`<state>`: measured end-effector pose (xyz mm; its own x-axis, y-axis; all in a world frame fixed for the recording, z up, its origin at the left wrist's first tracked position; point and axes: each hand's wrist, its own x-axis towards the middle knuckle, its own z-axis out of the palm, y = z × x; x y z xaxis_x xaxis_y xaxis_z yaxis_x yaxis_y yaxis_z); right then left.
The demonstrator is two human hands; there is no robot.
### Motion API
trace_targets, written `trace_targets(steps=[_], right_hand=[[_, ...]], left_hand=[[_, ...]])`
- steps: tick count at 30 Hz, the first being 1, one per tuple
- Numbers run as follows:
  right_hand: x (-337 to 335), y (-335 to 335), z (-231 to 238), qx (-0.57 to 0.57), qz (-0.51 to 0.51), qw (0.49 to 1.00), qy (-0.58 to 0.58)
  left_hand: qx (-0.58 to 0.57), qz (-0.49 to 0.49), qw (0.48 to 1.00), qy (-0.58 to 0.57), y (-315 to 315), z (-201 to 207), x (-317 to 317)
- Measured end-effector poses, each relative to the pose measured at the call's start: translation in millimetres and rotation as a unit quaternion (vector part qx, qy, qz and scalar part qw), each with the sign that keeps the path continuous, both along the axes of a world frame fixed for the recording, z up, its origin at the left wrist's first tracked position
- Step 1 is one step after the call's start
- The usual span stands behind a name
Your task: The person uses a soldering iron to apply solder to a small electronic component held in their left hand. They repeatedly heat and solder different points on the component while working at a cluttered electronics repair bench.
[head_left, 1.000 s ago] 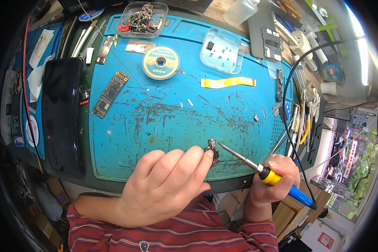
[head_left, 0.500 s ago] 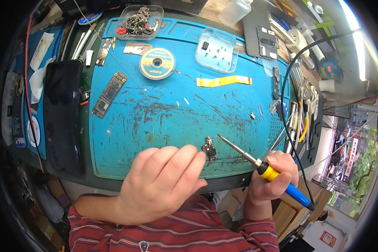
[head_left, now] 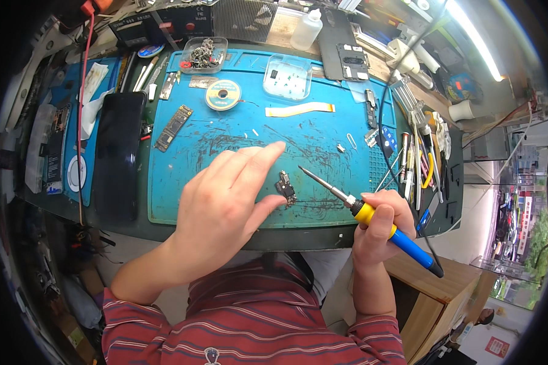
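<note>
My right hand (head_left: 383, 226) grips a soldering iron (head_left: 368, 216) by its yellow and blue handle. The iron's metal tip points up and left, above the mat and apart from the parts on it. My left hand (head_left: 222, 198) is open, its fingers stretched forward and the thumb apart. Right beside that thumb lies a small black and silver electronic part (head_left: 284, 187), on the blue work mat (head_left: 237, 214). I cannot tell whether the thumb touches it. Nothing shows between the left fingers.
Farther back lie a spool of wire (head_left: 223, 96), a yellow flex cable (head_left: 299, 109), a circuit board (head_left: 173, 128) and a clear box of small screws (head_left: 287, 79). A tub of metal bits (head_left: 204, 56) stands behind. A black phone-like slab (head_left: 122, 155) is left; tools (head_left: 420, 158) crowd the right.
The view has shifted, showing more of the bench's back. My left fingers have spread and stretched forward, the thumb parting from them. The soldering iron stays in my right hand.
</note>
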<state>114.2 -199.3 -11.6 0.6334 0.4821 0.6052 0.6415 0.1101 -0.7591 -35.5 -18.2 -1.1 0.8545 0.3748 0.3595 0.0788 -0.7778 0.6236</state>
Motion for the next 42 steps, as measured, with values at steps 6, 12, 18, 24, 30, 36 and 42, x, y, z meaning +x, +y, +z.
trace_targets(steps=[6, 12, 18, 24, 30, 36, 42], right_hand=[[1, 4, 0, -0.012, 0.033, 0.999, -0.023], [1, 4, 4, -0.054, 0.034, 0.998, -0.026], [0, 6, 5, -0.072, 0.036, 0.997, -0.021], [1, 7, 2, -0.068, 0.033, 0.997, -0.028], [1, 6, 2, -0.075, 0.04, 0.996, -0.026], [2, 7, 1, -0.073, 0.04, 0.996, -0.024], [0, 8, 3, -0.083, 0.03, 0.996, -0.028]], left_hand=[[-0.01, 0.017, 1.0, -0.014, -9, -10, 2], [-0.018, 0.011, 0.999, -0.026, -7, -13, 2], [-0.031, 0.012, 0.999, -0.026, -6, -13, 3], [-0.027, 0.011, 0.999, -0.024, -5, -15, 3], [-0.022, 0.009, 1.0, -0.02, -4, -14, 3], [-0.013, 0.011, 1.0, -0.007, -4, -13, 3], [-0.02, 0.017, 1.0, -0.005, -4, -13, 3]])
